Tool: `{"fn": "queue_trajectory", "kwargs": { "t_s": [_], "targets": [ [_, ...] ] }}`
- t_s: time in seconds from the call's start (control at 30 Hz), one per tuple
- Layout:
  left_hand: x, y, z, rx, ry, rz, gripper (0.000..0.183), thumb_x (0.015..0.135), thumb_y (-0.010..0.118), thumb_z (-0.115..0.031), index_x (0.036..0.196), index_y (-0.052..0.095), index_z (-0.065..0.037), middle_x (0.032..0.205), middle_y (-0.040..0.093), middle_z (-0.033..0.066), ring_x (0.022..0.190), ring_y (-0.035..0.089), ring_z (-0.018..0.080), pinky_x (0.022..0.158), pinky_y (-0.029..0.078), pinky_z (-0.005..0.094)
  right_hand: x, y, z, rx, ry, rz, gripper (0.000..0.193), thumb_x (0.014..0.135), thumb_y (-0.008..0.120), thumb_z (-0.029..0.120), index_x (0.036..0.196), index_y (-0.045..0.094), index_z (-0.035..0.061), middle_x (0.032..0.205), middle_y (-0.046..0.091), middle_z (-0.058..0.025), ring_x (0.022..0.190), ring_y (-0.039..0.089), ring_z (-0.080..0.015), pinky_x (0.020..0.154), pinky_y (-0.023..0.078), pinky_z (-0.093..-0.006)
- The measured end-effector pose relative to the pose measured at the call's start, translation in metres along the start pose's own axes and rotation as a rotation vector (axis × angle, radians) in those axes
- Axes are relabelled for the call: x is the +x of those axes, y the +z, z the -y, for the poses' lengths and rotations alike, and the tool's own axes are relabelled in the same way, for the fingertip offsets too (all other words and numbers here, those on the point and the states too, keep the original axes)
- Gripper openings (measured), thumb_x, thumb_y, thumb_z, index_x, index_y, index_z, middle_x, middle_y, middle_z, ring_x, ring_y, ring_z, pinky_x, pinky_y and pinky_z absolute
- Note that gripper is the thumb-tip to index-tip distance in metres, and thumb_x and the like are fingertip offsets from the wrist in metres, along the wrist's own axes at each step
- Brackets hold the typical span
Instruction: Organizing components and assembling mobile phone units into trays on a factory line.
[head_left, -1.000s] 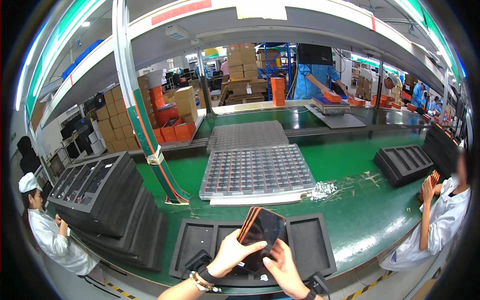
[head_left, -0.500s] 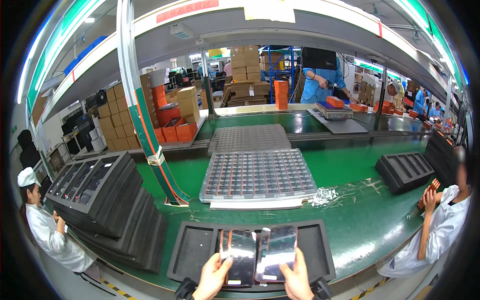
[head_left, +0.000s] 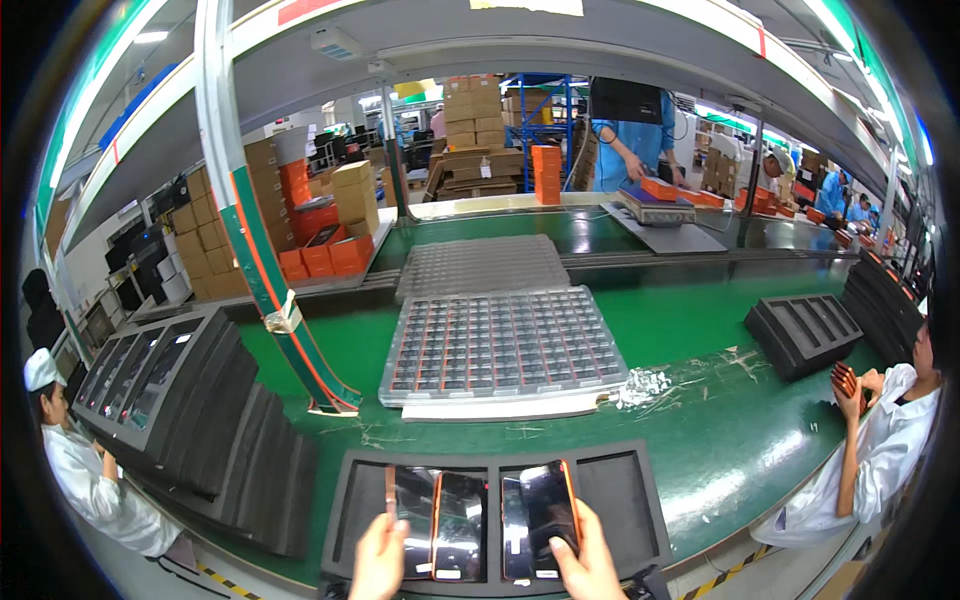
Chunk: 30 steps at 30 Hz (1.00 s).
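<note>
Two dark smartphones, an outer one and an inner one with an orange edge, lie side by side over the left part of a black foam tray. My left hand grips the outer phone by its left edge. Over the right part, my right hand holds an orange-edged smartphone, its thumb on the lower screen. Another dark phone sits beside it, partly overlapped. Whether the inner phones rest on the tray, I cannot tell.
Beyond the tray stands a clear plastic tray of small parts on the green bench. Stacked black foam trays rise at left; more foam trays stand at right. A metal post is left of centre. Co-workers in white flank both sides.
My hands have moved apart, and the left and right phones now have a wider gap between them. The phones on each side have spread out. The whole view has shifted slightly.
</note>
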<state>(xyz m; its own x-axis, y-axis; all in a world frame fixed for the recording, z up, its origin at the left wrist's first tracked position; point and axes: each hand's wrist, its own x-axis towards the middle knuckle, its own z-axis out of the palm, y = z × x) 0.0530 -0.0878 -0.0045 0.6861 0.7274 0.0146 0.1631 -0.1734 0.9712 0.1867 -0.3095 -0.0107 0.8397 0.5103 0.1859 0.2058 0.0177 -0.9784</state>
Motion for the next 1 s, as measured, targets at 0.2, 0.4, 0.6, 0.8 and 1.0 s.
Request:
{"fn": "queue_trajectory", "kwargs": {
  "t_s": [0.2, 0.4, 0.6, 0.8, 1.0],
  "targets": [
    [-0.004, -0.064, -0.017, -0.055, -0.183, -0.067, 0.044, 0.104, 0.053, -0.027, 0.136, 0.052, 0.005, 0.132, 0.06, 0.0129, 0.122, 0.054, 0.0208, 0.106, 0.039, 0.0316, -0.013, -0.058, 0.001, 0.168, 0.054, -0.299, 0.06, 0.096, 0.055, -0.002, 0.151, 0.031, -0.0029, 0.15, 0.04, -0.0152, 0.14, 0.037, -0.0225, 0.116, 0.028, -0.0339],
    [0.014, -0.037, -0.017, 0.296, 0.226, 0.058, 0.049, 0.103, 0.05, -0.018, 0.148, 0.04, -0.001, 0.137, 0.057, 0.0174, 0.125, 0.053, 0.023, 0.107, 0.038, 0.0324, -0.001, -0.08, -0.033, 0.22, 0.206, -0.195, 0.083, 0.087, 0.06, -0.012, 0.156, 0.016, 0.0002, 0.143, 0.046, -0.017, 0.133, 0.045, -0.0214, 0.115, 0.03, -0.035],
    [0.014, -0.044, 0.013, 0.801, 0.453, -0.184, 0.036, 0.096, 0.057, -0.012, 0.131, 0.058, -0.001, 0.129, 0.056, 0.0223, 0.12, 0.051, 0.0392, 0.104, 0.039, 0.0437, -0.002, -0.07, 0.001, -0.581, -0.208, -0.152, 0.059, 0.093, 0.063, 0.014, 0.146, 0.042, 0.0017, 0.149, 0.038, -0.0241, 0.138, 0.038, -0.0411, 0.114, 0.033, -0.0418],
    [0.0, -0.053, -0.003, 0.827, 0.202, -0.265, 0.043, 0.095, 0.063, -0.025, 0.129, 0.058, 0.001, 0.121, 0.061, 0.0242, 0.109, 0.059, 0.0408, 0.098, 0.046, 0.0438, -0.015, -0.117, -0.005, -0.626, -0.005, -0.274, 0.058, 0.091, 0.061, 0.014, 0.144, 0.04, -0.0009, 0.139, 0.045, -0.029, 0.128, 0.045, -0.0457, 0.108, 0.039, -0.0457],
    [-0.009, -0.085, 0.03, 0.814, 0.069, -0.124, 0.041, 0.096, 0.063, -0.02, 0.127, 0.058, 0.005, 0.116, 0.064, 0.0218, 0.108, 0.062, 0.0303, 0.094, 0.049, 0.0378, -0.023, -0.143, -0.002, -0.683, 0.073, -0.032, 0.071, 0.086, 0.064, 0.021, 0.146, 0.034, -0.0021, 0.134, 0.048, -0.0315, 0.122, 0.049, -0.0463, 0.104, 0.042, -0.0454]
  ]
}}
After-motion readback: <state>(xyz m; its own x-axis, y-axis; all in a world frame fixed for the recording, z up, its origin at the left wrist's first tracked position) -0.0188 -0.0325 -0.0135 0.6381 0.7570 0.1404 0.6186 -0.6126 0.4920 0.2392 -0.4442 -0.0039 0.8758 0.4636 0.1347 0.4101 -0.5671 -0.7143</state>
